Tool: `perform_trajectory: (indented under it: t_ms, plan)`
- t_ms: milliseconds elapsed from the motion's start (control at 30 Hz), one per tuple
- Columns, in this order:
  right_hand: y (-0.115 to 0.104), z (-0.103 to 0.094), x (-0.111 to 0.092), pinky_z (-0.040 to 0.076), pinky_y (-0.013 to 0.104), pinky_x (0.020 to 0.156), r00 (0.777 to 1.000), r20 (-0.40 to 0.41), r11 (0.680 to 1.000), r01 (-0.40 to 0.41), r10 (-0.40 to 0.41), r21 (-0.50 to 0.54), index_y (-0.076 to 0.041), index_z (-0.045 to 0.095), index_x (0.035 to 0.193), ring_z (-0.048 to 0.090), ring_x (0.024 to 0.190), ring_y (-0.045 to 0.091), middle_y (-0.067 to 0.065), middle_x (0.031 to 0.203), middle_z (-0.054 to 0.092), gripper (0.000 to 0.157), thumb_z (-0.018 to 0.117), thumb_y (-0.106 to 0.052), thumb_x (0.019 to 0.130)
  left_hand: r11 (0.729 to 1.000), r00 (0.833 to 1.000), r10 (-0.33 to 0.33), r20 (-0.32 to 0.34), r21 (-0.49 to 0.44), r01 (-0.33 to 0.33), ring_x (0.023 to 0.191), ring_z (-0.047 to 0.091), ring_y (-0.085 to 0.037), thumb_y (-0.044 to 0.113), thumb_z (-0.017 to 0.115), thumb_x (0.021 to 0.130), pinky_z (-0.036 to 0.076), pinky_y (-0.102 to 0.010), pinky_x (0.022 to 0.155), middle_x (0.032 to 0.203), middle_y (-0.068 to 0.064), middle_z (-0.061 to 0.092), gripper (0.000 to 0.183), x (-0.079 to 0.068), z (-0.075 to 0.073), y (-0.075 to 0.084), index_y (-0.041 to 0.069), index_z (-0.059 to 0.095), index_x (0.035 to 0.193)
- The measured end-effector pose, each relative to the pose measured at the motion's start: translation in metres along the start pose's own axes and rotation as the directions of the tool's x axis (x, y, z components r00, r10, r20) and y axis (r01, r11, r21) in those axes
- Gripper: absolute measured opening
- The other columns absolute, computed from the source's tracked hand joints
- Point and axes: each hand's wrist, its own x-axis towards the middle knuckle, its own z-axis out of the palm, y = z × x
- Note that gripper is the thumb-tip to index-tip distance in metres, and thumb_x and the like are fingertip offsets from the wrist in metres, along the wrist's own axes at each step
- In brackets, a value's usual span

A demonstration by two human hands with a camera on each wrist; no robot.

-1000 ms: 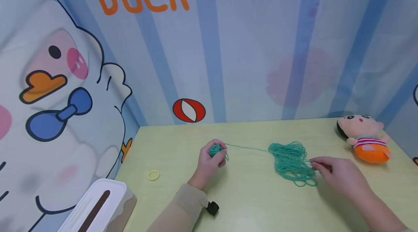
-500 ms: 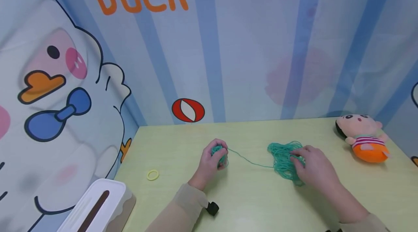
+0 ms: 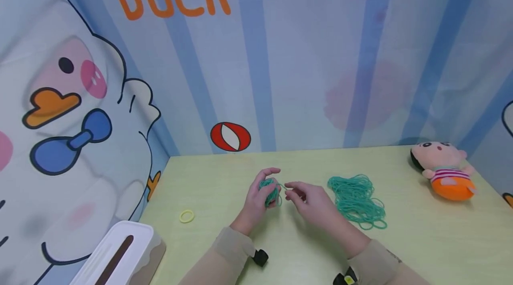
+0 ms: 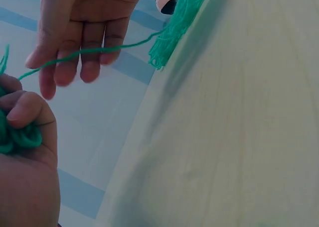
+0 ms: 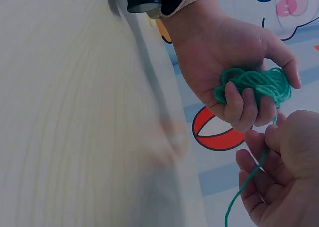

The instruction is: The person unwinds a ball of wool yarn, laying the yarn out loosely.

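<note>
Right wrist: my left hand [image 5: 219, 55], three fingers curled, gripped green yarn [image 5: 261, 81]. My right hand [image 5: 289, 165] pinched its trailing strand [image 5: 247, 180].

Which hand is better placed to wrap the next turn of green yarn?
Probably the right hand: it pinches the yarn strand close to the small yarn bundle. The left hand is occupied gripping that bundle, so it seems better suited to holding.
</note>
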Motion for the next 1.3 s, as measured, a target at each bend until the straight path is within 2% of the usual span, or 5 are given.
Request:
perform_trajectory:
  t_ms: [200, 500, 733, 1000, 1300]
  plan:
    - [-0.006, -0.006, -0.002, 0.049, 0.023, 0.057, 0.981, -0.179, 0.997, 0.077, -0.072, 0.019, -0.011, 0.082, 0.114, 0.073, 0.077, 0.012, -0.001, 0.092, 0.082, 0.015, 0.071, -0.019, 0.109, 0.996, 0.998, -0.052, -0.021, 0.068, 0.053, 0.067, 0.05, -0.011, 0.031, 0.032, 0.119, 0.045, -0.024, 0.065, 0.085, 0.003, 0.053, 0.049, 0.001, 0.0, 0.0, 0.0, 0.055, 0.149]
    - [-0.003, -0.036, -0.015, 0.05, 0.023, 0.054, 0.9, -0.399, 0.983, 0.183, -0.172, -0.011, -0.008, 0.081, 0.11, 0.069, 0.076, 0.004, 0.0, 0.088, 0.081, 0.009, 0.074, -0.012, 0.105, 0.976, 0.992, -0.121, -0.047, 0.174, 0.127, 0.074, 0.066, -0.015, 0.028, 0.065, 0.113, 0.061, -0.023, 0.076, 0.105, -0.008, 0.063, 0.026, 0.002, 0.004, -0.002, 0.014, 0.073, 0.134]
    - [0.018, -0.048, -0.031, 0.052, 0.014, 0.062, 0.863, -0.457, 0.97, 0.243, -0.216, 0.001, -0.009, 0.078, 0.103, 0.065, 0.075, -0.003, 0.002, 0.085, 0.079, 0.007, 0.074, -0.003, 0.102, 0.988, 0.988, -0.089, -0.125, 0.116, 0.103, 0.06, 0.056, -0.013, 0.03, 0.065, 0.113, 0.052, -0.022, 0.057, 0.1, -0.002, 0.075, 0.019, 0.002, 0.001, -0.009, 0.013, 0.069, 0.121]
    - [0.044, -0.075, -0.059, 0.054, 0.016, 0.063, 0.892, -0.443, 0.995, 0.098, -0.087, 0.002, -0.012, 0.075, 0.1, 0.067, 0.077, -0.002, -0.003, 0.084, 0.076, 0.01, 0.068, -0.011, 0.108, 0.996, 0.981, -0.066, -0.18, 0.041, 0.074, 0.066, 0.057, -0.014, 0.03, 0.052, 0.118, 0.053, -0.021, 0.063, 0.108, -0.019, 0.072, 0.019, 0.002, -0.002, -0.011, 0.012, 0.052, 0.124]
    - [0.072, -0.106, -0.085, 0.052, 0.015, 0.069, 0.925, -0.375, 0.992, -0.097, 0.059, -0.085, -0.008, 0.075, 0.112, 0.063, 0.079, -0.006, 0.004, 0.091, 0.079, 0.018, 0.063, -0.023, 0.112, 0.997, 0.974, -0.002, -0.226, 0.078, 0.02, 0.058, 0.048, -0.011, 0.025, 0.056, 0.117, 0.045, -0.021, 0.058, 0.085, 0.001, 0.055, 0.026, 0.002, 0.001, -0.008, 0.015, 0.069, 0.137]
